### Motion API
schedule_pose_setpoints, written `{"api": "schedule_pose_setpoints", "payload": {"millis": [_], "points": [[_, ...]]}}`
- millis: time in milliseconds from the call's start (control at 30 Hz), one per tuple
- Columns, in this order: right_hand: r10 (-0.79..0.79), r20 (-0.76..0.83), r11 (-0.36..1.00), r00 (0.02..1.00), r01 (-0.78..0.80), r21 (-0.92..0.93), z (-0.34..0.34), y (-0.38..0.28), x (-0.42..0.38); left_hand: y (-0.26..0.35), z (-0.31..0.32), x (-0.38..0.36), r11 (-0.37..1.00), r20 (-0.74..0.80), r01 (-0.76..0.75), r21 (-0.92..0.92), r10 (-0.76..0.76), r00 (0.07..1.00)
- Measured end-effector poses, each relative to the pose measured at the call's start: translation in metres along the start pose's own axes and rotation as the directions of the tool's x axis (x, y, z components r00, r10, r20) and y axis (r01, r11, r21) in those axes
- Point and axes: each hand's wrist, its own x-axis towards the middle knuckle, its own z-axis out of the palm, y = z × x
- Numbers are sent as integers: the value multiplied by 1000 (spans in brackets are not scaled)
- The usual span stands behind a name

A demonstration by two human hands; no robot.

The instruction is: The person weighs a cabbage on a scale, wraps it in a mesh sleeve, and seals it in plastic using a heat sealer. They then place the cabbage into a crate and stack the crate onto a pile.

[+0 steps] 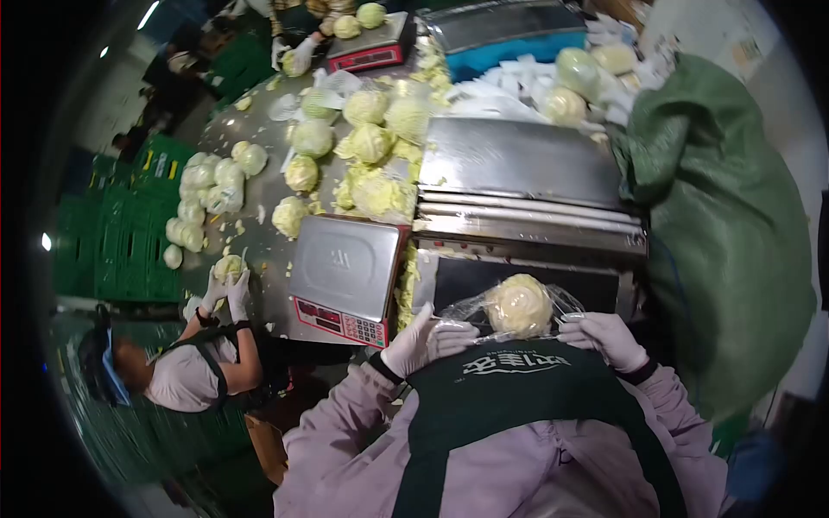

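A pale cabbage (520, 305) sits on clear plastic film (466, 309) in front of my apron, over the black plate of the wrapping machine (553, 235). My left hand (429, 344), in a white glove, has its fingers closed on the film's left edge. On the other side, my right hand (604, 338), also gloved, pinches the film's right edge. The film spreads out between both hands and partly covers the cabbage. Left of the machine stands a red digital scale (345, 272) with a bare metal pan.
Several cabbages (370, 142) and loose leaves lie on the metal table (272, 207). Wrapped cabbages (211, 183) are grouped farther left. A co-worker (186, 371) at left holds a cabbage; another person's hands (298, 56) work at the back. A large green sack (725, 233) bulges at right.
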Motion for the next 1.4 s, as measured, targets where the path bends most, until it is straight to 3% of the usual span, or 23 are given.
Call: {"api": "schedule_pose_setpoints", "payload": {"millis": [33,100,167,267,400,433,467,500,567,767,833,867,900,967,1033,1100,1200,1233,1267,1300,1333,1367,1400], "points": [[-84,-83,982,993,68,-178,11,2,-5,-9,1,-4,963,-125,-116,243,150,981],[-367,-349,922,863,286,-262,21,26,1,-25,-17,2,923,-285,-177,341,281,916],[-395,-452,919,800,343,-195,8,23,-3,-35,-34,18,908,-313,-408,97,417,853],[-147,-511,972,847,219,83,-20,48,-4,-33,-44,21,959,-510,-283,-29,229,829],[156,-333,976,930,-93,199,-42,114,16,-59,-84,50,950,-538,84,301,96,838],[226,-327,969,918,-178,171,-40,124,29,-64,-109,63,923,-346,139,359,-6,938],[285,-216,958,934,-274,79,-45,144,56,-78,-136,94,521,-175,91,849,113,978],[352,-104,934,930,-356,-24,-47,159,76,-93,-148,118,-85,36,-27,996,108,993],[338,102,939,935,-343,32,-22,165,109,-104,-111,153,-205,576,-542,815,185,796],[-89,580,688,809,-371,624,60,121,107,-114,-91,148,-133,546,-557,820,475,690],[-198,650,610,733,-427,668,76,99,88,-62,-40,109,207,415,-534,820,426,804],[-239,675,586,698,-450,673,84,89,78,-25,12,78,26,521,-639,769,554,649],[-273,695,569,665,-472,674,89,81,68,-4,37,63,-17,571,-642,767,475,670],[-300,750,576,589,-515,635,107,67,52,12,60,52,275,744,-804,528,307,594],[-274,791,635,548,-515,576,126,50,41,20,84,24,635,725,-622,458,138,675],[-223,826,694,518,-510,508,150,34,33,30,89,10,625,765,-657,421,144,628],[-69,796,769,601,-476,427,176,9,27,49,88,-5,326,811,-794,513,117,573],[30,732,783,681,-471,406,178,3,25,56,86,-12,324,795,-781,535,121,594],[142,635,789,759,-474,390,169,-4,27,57,82,-25,512,634,-624,590,184,751],[134,543,711,829,-462,530,159,8,38,59,76,-37,686,438,-443,577,198,877],[55,525,714,849,-401,574,149,13,42,68,62,-40,524,585,-686,504,377,718],[-23,504,708,863,-341,618,137,19,47,70,60,-63,544,515,-635,548,379,769],[-137,512,670,848,-301,679,122,37,63,59,55,-73,427,551,-658,621,359,753]]}}
